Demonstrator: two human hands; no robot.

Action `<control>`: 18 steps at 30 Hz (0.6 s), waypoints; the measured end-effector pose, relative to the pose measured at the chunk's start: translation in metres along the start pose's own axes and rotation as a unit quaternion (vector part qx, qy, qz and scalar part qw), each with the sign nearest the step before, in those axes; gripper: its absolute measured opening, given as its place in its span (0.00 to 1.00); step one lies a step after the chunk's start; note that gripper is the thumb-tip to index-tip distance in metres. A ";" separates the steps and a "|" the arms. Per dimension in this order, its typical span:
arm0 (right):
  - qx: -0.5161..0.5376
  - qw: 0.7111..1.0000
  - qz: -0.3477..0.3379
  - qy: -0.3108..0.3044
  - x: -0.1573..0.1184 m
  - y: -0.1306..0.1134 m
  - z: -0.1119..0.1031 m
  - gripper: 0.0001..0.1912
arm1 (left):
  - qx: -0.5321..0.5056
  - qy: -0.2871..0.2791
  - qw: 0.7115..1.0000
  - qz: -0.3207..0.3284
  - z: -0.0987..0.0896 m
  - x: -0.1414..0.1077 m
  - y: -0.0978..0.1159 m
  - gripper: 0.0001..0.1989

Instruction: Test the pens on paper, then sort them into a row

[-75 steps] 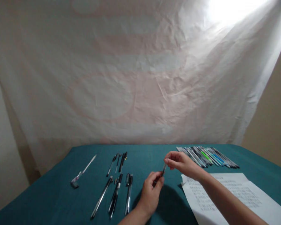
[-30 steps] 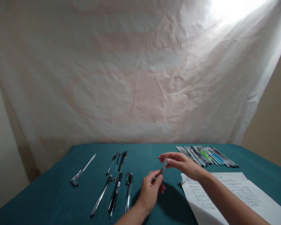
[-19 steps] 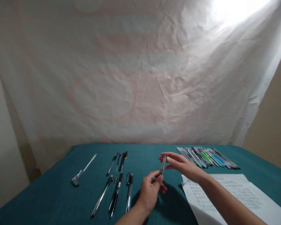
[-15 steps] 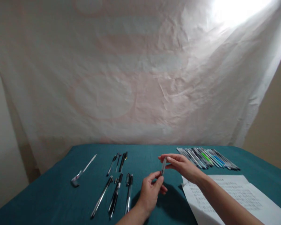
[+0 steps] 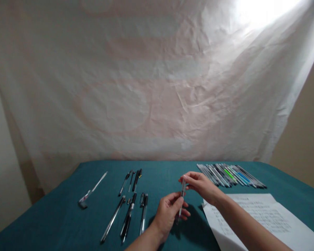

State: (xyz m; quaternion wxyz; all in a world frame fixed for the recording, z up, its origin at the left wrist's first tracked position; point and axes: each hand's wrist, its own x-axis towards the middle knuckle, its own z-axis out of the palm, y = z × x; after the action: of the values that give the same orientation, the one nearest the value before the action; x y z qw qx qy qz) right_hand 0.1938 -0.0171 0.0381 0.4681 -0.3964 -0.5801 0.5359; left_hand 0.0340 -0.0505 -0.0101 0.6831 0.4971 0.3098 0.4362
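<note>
A slim, clear pen [image 5: 183,190] stands nearly upright above the cloth, held between both hands. My left hand [image 5: 166,213] pinches it around the middle with thumb and fingers. At its top end, the fingertips of my right hand [image 5: 201,185] are closed on it. The pen's lower part shows below my left thumb, its dark tip blurred. Left of my hands lie several pens: a clear one with a dark cap [image 5: 143,214], a black one [image 5: 128,219] and a silvery one [image 5: 113,219].
Farther back is a small group of black pens [image 5: 134,181]. A thin refill-like stick and a small grey object [image 5: 83,203] lie at the left. Many pens [image 5: 230,175] form a row at the back right. Printed paper [image 5: 251,212] lies under my right forearm on the green cloth [image 5: 54,216].
The pen now reaches lower through my left hand, so its lower end shows beneath the thumb. Both hands stay closed on it, with only slight shifts in the fingers.
</note>
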 end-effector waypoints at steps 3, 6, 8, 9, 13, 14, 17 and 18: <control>-0.015 0.999 0.009 0.027 0.000 0.002 0.000 0.17 | -0.001 0.002 1.000 -0.005 0.000 0.000 0.001 0.21; 0.035 0.999 0.017 -0.019 -0.003 -0.003 0.002 0.19 | -0.005 0.006 1.000 -0.004 -0.001 0.001 0.001 0.21; 0.063 0.997 0.009 -0.043 -0.003 -0.005 0.003 0.20 | -0.008 0.012 1.000 -0.003 -0.001 0.002 0.000 0.21; 0.062 0.997 0.002 -0.043 -0.003 -0.006 0.003 0.20 | -0.008 0.015 1.000 -0.003 -0.001 0.002 0.000 0.21; -0.026 0.999 -0.021 0.022 -0.001 -0.002 0.004 0.18 | -0.001 0.017 1.000 -0.013 -0.001 0.001 -0.001 0.22; -0.044 0.998 -0.022 0.040 0.000 -0.001 0.004 0.18 | 0.001 0.016 1.000 -0.015 -0.001 0.001 -0.001 0.23; -0.023 0.999 0.000 0.028 -0.001 0.000 0.004 0.19 | -0.001 0.011 1.000 -0.009 -0.001 0.000 0.000 0.22; 0.007 1.000 0.012 0.009 -0.002 -0.001 0.005 0.20 | -0.004 0.009 1.000 -0.004 -0.001 0.000 0.000 0.21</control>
State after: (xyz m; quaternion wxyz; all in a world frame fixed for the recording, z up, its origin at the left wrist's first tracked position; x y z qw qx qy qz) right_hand 0.1894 -0.0203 0.0391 0.4700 -0.4050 -0.5672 0.5417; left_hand 0.0335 -0.0501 -0.0101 0.6842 0.4892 0.3162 0.4389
